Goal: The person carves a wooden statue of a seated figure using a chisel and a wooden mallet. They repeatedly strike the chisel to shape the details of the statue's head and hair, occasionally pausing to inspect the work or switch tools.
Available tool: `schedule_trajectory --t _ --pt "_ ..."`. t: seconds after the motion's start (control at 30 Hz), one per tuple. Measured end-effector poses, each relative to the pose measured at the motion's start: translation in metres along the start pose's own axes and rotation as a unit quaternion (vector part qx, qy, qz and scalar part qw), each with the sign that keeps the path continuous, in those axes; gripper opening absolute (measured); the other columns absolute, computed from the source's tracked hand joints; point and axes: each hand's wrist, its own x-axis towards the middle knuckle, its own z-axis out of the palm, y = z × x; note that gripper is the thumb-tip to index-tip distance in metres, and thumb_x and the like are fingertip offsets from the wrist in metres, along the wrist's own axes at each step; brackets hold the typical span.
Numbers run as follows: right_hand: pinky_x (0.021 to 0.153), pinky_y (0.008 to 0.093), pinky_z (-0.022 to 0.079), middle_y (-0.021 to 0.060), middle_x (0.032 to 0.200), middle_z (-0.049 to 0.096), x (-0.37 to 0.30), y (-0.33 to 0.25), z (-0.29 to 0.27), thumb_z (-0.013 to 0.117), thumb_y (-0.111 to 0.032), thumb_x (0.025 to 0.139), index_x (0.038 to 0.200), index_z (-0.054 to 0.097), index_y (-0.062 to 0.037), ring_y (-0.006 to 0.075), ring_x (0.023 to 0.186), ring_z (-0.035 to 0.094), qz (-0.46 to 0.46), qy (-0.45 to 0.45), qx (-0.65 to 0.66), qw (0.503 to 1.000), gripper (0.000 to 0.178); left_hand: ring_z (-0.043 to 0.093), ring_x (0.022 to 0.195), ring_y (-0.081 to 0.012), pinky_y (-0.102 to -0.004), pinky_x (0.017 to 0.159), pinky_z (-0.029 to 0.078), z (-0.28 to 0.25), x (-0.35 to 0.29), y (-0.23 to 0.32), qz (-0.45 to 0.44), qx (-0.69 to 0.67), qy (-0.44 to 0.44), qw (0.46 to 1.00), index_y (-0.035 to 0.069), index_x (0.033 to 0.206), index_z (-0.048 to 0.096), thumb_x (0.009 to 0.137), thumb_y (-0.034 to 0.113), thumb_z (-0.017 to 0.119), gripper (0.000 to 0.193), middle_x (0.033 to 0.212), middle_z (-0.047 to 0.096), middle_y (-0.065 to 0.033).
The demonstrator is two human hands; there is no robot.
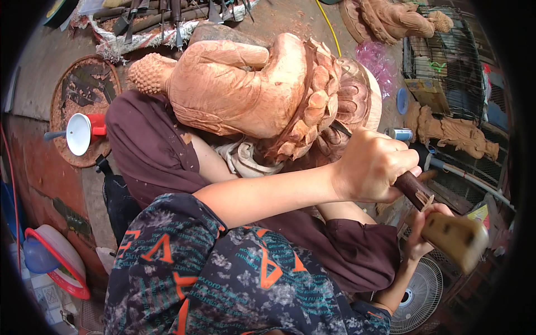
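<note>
Wooden statue [234,95] is lying on its side just past the left hand [371,167], curly head way off to the left of that grip, petal-carved base closest to it. That hand's a tight fist around a chisel [412,187], dark handle poking out below and to the right, blade running up-left toward the base. Can't tell if the edge is actually touching the wood, the carving hides it. Right hand [416,234] is just below the handle's butt end, fingers wrapped on a chunky pale mallet [455,237] that's kinda blurry and covers part of the hand. White cloth [248,159] is bunched left of the chisel fist, under the statue. Small can [400,134] sits just above and right of the fist, with another carved figure [455,134] beyond it. Fan [427,290] is below the mallet grip.
</note>
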Motion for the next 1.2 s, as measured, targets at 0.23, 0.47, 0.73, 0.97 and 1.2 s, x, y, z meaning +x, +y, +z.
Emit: schedule_trajectory --t 0.23,0.47,0.73,0.97,1.2 --pt "0.072 0.0347 0.044 0.0085 0.087 0.053 0.003 0.001 -0.004 0.064 -0.010 0.082 0.109 0.046 -0.0023 0.0182 0.076 0.052 -0.050 -0.017 -0.071 0.996 0.033 0.055 0.047 -0.0248 -0.0362 0.042 0.041 -0.002 0.003 0.008 -0.002 -0.017 0.005 1.000 0.011 0.061 0.050 0.076 0.021 0.068 0.025 0.053 0.048 -0.0052" --pt "0.088 0.0300 0.042 0.0098 0.103 0.057 -0.008 0.033 -0.007 0.067 -0.001 0.081 0.116 0.053 0.0032 0.0179 0.097 0.054 0.011 -0.051 0.039 0.998 0.038 0.055 0.047 -0.0256 -0.0364 0.042 0.039 -0.003 -0.001 -0.003 -0.022 0.003 -0.005 1.000 0.010 0.061 0.049 0.077 0.021 0.069 0.028 0.053 0.049 -0.0062" --pt "0.070 0.0260 0.040 0.0052 0.087 0.047 0.009 0.003 0.007 0.059 0.009 0.082 0.109 0.046 0.0001 0.0129 0.078 0.047 0.019 0.026 0.149 0.988 0.031 0.055 0.049 -0.0201 -0.0319 0.046 0.043 0.006 0.009 0.010 0.035 0.045 0.002 0.998 0.012 0.063 0.051 0.079 0.027 0.068 0.028 0.055 0.048 -0.0022" --pt "0.076 0.0274 0.043 0.0065 0.090 0.050 0.015 0.005 -0.003 0.057 0.007 0.081 0.104 0.049 -0.0004 0.0160 0.079 0.051 0.046 0.070 0.170 0.982 0.025 0.057 0.051 -0.0257 -0.0341 0.046 0.041 -0.004 0.021 -0.008 -0.062 0.021 0.010 0.998 0.009 0.067 0.056 0.070 0.017 0.075 0.021 0.060 0.056 -0.0079" --pt "0.072 0.0286 0.046 0.0161 0.087 0.062 0.010 -0.003 0.013 0.067 0.002 0.078 0.112 0.051 0.0070 0.0219 0.075 0.061 0.106 0.072 0.201 0.971 0.037 0.059 0.056 -0.0311 -0.0393 0.049 0.043 -0.014 0.029 -0.010 -0.129 -0.027 -0.070 0.989 0.009 0.066 0.055 0.062 0.011 0.070 0.016 0.061 0.057 -0.0105"
